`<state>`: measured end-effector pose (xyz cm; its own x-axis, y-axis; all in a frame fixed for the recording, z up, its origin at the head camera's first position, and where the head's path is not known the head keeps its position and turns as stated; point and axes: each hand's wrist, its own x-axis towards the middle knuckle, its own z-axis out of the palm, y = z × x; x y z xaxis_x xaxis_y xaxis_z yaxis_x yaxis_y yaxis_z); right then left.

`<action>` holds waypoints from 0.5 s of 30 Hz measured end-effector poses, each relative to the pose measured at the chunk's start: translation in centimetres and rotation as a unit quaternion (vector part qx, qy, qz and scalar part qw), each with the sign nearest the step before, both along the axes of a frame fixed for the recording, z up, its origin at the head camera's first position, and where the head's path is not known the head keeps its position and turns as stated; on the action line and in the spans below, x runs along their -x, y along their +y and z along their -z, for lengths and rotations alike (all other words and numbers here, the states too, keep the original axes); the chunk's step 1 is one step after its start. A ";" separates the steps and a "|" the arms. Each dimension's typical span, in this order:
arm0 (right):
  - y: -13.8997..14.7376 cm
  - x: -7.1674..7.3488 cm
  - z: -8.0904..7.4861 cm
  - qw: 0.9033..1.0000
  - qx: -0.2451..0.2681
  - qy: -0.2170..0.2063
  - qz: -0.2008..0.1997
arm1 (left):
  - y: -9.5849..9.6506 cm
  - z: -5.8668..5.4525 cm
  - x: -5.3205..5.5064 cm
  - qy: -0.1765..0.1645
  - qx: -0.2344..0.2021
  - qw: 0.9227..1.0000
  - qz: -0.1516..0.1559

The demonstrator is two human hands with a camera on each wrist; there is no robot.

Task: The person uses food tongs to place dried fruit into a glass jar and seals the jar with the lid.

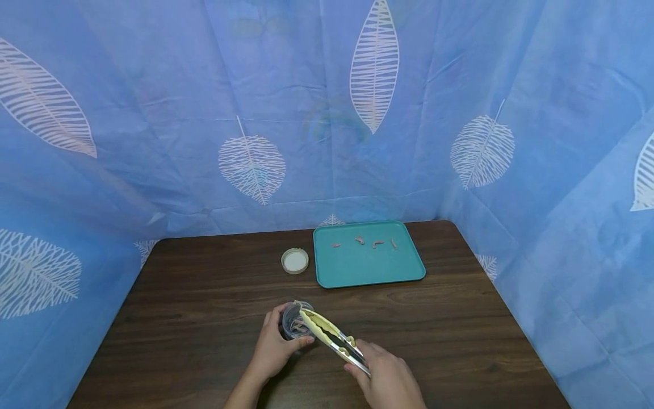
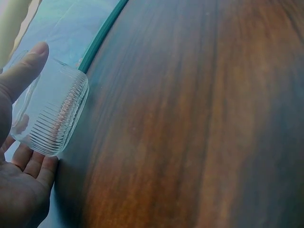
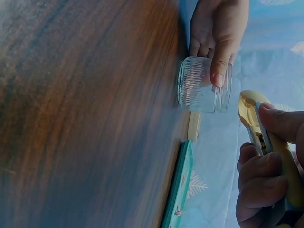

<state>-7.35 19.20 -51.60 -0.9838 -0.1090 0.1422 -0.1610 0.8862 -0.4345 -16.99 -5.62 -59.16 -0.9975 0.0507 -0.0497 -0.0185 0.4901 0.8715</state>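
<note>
My left hand [image 1: 272, 349] grips a clear ribbed glass jar [image 2: 52, 109] standing on the table, thumb on the near side and fingers around the far side. Small pinkish strips [image 1: 298, 325] lie inside the jar. In my right hand [image 1: 388, 376] is a pair of metal tongs [image 1: 339, 343] with pale yellow scalloped heads. The tong tips are over the jar's mouth in the head view, and a small pale bit shows right at them. In the right wrist view, the yellow heads [image 3: 248, 107] are close above the jar's rim.
Beyond the jar to the right lies a teal tray [image 1: 370, 270] bearing several small pinkish pieces [image 1: 360, 240] in a row near its far side. A round lid [image 1: 294, 261] with a white inside rests left of the tray. Blue leaf-patterned cloth [image 1: 286, 170] hangs behind the dark wooden table [image 1: 204, 318].
</note>
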 end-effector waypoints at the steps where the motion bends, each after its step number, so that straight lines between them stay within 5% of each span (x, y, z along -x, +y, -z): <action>1: 0.1 -0.1 0.1 1.000 0.001 0.002 -0.001 | 0.0 0.1 0.0 0.000 -0.001 1.000 -0.001; 15: -0.1 0.1 0.0 0.999 0.009 -0.037 0.011 | 0.2 0.0 -0.2 0.010 -0.014 1.000 0.001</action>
